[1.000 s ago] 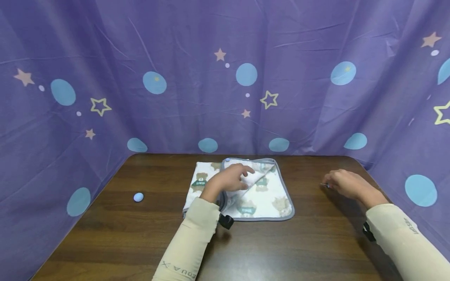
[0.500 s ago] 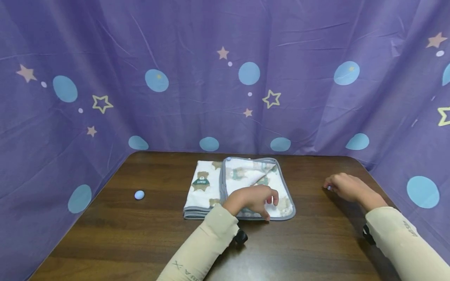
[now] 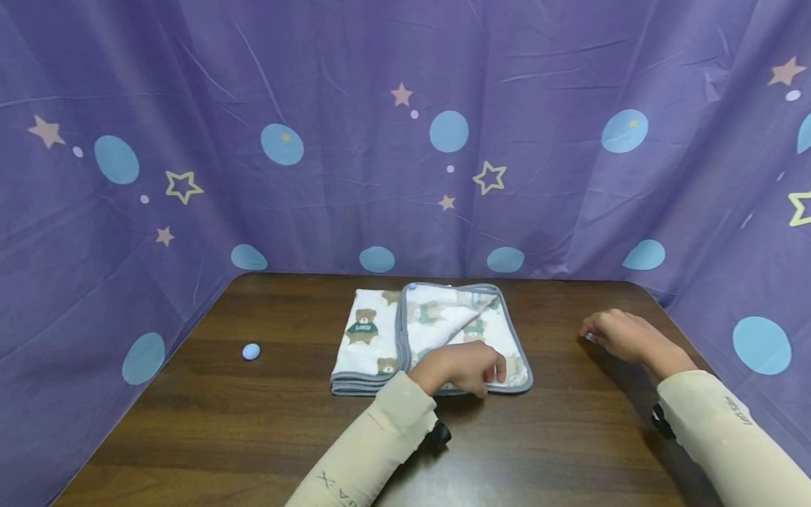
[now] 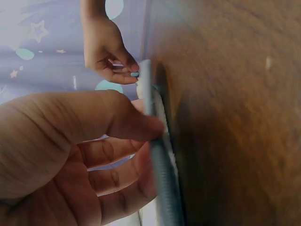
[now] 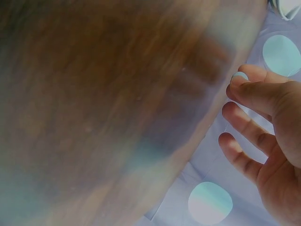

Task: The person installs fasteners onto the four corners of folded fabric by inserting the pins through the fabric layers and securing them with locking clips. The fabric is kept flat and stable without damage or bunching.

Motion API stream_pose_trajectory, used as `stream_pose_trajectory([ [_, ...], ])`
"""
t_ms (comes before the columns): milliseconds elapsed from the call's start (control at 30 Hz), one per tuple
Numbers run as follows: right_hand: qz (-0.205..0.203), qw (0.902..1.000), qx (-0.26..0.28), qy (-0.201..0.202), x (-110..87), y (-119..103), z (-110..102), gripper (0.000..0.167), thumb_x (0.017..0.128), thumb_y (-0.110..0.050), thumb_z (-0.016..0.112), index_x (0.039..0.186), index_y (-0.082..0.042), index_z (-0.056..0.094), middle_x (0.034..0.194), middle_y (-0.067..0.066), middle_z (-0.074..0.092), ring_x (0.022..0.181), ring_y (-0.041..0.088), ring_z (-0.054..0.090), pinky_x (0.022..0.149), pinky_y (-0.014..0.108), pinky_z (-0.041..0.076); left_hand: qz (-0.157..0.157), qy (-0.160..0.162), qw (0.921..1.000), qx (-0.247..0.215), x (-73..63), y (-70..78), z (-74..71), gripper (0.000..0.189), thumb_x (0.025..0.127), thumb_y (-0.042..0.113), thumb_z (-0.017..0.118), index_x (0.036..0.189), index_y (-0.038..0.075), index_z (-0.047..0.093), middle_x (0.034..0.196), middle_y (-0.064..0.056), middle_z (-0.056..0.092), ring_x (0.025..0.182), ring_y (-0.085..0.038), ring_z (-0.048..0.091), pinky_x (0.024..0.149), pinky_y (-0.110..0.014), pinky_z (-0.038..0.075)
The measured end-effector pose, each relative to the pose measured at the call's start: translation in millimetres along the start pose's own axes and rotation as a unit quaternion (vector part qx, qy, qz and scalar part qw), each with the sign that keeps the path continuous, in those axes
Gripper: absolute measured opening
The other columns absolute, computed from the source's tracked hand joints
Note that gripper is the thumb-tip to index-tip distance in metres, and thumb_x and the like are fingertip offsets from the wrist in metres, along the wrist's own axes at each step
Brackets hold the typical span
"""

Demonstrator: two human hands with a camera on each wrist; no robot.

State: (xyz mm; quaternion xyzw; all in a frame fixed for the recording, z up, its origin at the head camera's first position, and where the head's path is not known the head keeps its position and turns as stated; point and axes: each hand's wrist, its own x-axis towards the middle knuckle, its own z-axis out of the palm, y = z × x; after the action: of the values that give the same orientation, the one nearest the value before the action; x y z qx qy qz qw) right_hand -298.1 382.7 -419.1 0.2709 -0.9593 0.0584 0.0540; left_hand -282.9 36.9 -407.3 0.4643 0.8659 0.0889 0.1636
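A folded white blanket (image 3: 437, 324) with bear prints and a grey border lies on the brown table, its upper layer folded over to the right. At its near edge, my left hand (image 3: 467, 367) pinches the border; the left wrist view shows the thumb on one side of the grey edging (image 4: 162, 174) and fingers on the other. My right hand (image 3: 617, 335) is over the table to the right of the blanket. Between its thumb and index finger it pinches a small blue-headed pin (image 5: 240, 75), mostly hidden by the fingertips; the other fingers are spread apart.
A pale blue round button-like piece (image 3: 250, 351) lies on the table (image 3: 209, 422) at the left. A small blue dot (image 3: 412, 286) sits at the blanket's far corner. A purple curtain (image 3: 342, 176) with stars and blue ovals surrounds the table's back and sides.
My left hand has come from above the blanket's middle toward its near edge and right, and now pinches the border. The right hand stays nearly in place, still holding the pin.
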Motion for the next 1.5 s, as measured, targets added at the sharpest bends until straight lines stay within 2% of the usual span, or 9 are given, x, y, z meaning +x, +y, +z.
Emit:
stream_pose_trajectory([
  [167, -0.007, 0.9999, -0.001, 0.011, 0.9, -3, -3, 0.02, 0.086, 0.0, 0.072, 0.092, -0.018, 0.075, 0.084, -0.003, 0.071, 0.079, 0.013, 0.066, 0.065, 0.042, 0.054, 0.017, 0.006, 0.9997, -0.017, 2.0, -8.8, -1.7, 0.031, 0.086, 0.004, 0.074, 0.113, 0.016, 0.069, 0.097, 0.004, 0.069, 0.092, -0.006, 0.062, 0.08, -0.015, 0.047],
  [300, -0.004, 0.9999, -0.001, 0.016, 2.2, -7, -5, 0.019, 0.087, 0.0, 0.072, 0.093, -0.018, 0.076, 0.085, -0.008, 0.071, 0.078, 0.013, 0.066, 0.065, 0.042, 0.054, 0.038, 0.015, 0.9945, -0.096, 0.8, -22.5, -2.6, 0.036, 0.087, -0.003, 0.066, 0.119, 0.013, 0.068, 0.099, 0.002, 0.068, 0.091, -0.006, 0.063, 0.081, -0.016, 0.048],
  [533, -0.024, 0.9991, -0.006, 0.036, 7.9, -13, -9, 0.014, 0.09, -0.003, 0.072, 0.092, -0.017, 0.075, 0.086, -0.009, 0.07, 0.081, 0.017, 0.069, 0.067, 0.044, 0.056, 0.051, 0.051, 0.9523, -0.297, -10.2, -45.4, -12.4, 0.048, 0.087, -0.012, 0.054, 0.13, 0.009, 0.06, 0.111, -0.006, 0.066, 0.093, -0.009, 0.063, 0.077, -0.022, 0.053],
  [767, -0.027, 0.998, 0.009, 0.056, 18.5, -25, -21, 0.013, 0.09, -0.002, 0.072, 0.095, -0.014, 0.075, 0.088, -0.003, 0.073, 0.083, 0.018, 0.069, 0.069, 0.045, 0.056, 0.054, 0.104, 0.9161, -0.383, -24.3, -62.5, -26.9, 0.061, 0.089, -0.014, 0.05, 0.142, 0.016, 0.054, 0.134, -0.011, 0.059, 0.098, -0.016, 0.059, 0.07, -0.027, 0.048],
  [867, -0.042, 0.9965, 0.015, 0.07, 24.7, -32, -25, 0.014, 0.091, -0.002, 0.073, 0.099, -0.013, 0.076, 0.094, -0.003, 0.074, 0.088, 0.021, 0.07, 0.074, 0.047, 0.057, 0.061, 0.133, 0.9185, -0.367, -29.7, -66.9, -31.1, 0.064, 0.089, -0.014, 0.05, 0.143, 0.02, 0.058, 0.136, -0.004, 0.059, 0.094, -0.014, 0.058, 0.067, -0.026, 0.047],
  [933, -0.048, 0.9949, 0.021, 0.086, 29.3, -39, -28, 0.016, 0.091, -0.002, 0.073, 0.1, -0.014, 0.076, 0.097, -0.004, 0.074, 0.089, 0.02, 0.071, 0.075, 0.046, 0.057, 0.065, 0.151, 0.9234, -0.347, -32.7, -68.4, -33.8, 0.063, 0.088, -0.014, 0.05, 0.141, 0.018, 0.062, 0.115, -0.002, 0.064, 0.079, -0.011, 0.054, 0.061, -0.024, 0.043],
  [1067, -0.07, 0.988, 0.043, 0.13, 40.4, -56, -33, 0.019, 0.088, 0.001, 0.075, 0.1, -0.013, 0.076, 0.096, -0.005, 0.075, 0.085, 0.015, 0.07, 0.074, 0.043, 0.057, 0.064, 0.187, 0.9323, -0.303, -35.6, -69.4, -38.1, 0.058, 0.087, -0.012, 0.052, 0.137, 0.015, 0.066, 0.104, 0.0, 0.064, 0.057, -0.008, 0.035, 0.052, -0.022, 0.033],
  [1267, -0.108, 0.9659, 0.124, 0.2, 58.6, -82, -36, 0.022, 0.085, 0.008, 0.077, 0.1, -0.008, 0.074, 0.093, 0.001, 0.076, 0.082, 0.015, 0.072, 0.072, 0.035, 0.06, 0.056, 0.245, 0.9302, -0.267, -38.8, -69.1, -43.7, 0.058, 0.087, -0.012, 0.055, 0.14, 0.012, 0.063, 0.143, -0.005, 0.059, 0.078, -0.01, 0.058, 0.063, -0.024, 0.046],
  [1500, -0.117, 0.9302, 0.256, 0.236, 80.5, -110, -32, 0.022, 0.082, 0.011, 0.079, 0.099, -0.003, 0.075, 0.09, 0.007, 0.076, 0.078, 0.017, 0.071, 0.071, 0.02, 0.057, 0.06, 0.285, 0.9211, -0.258, -43.5, -71.1, -49.1, 0.064, 0.082, -0.017, 0.056, 0.141, 0.006, 0.061, 0.149, -0.013, 0.051, 0.094, -0.024, 0.065, 0.088, -0.046, 0.055],
])
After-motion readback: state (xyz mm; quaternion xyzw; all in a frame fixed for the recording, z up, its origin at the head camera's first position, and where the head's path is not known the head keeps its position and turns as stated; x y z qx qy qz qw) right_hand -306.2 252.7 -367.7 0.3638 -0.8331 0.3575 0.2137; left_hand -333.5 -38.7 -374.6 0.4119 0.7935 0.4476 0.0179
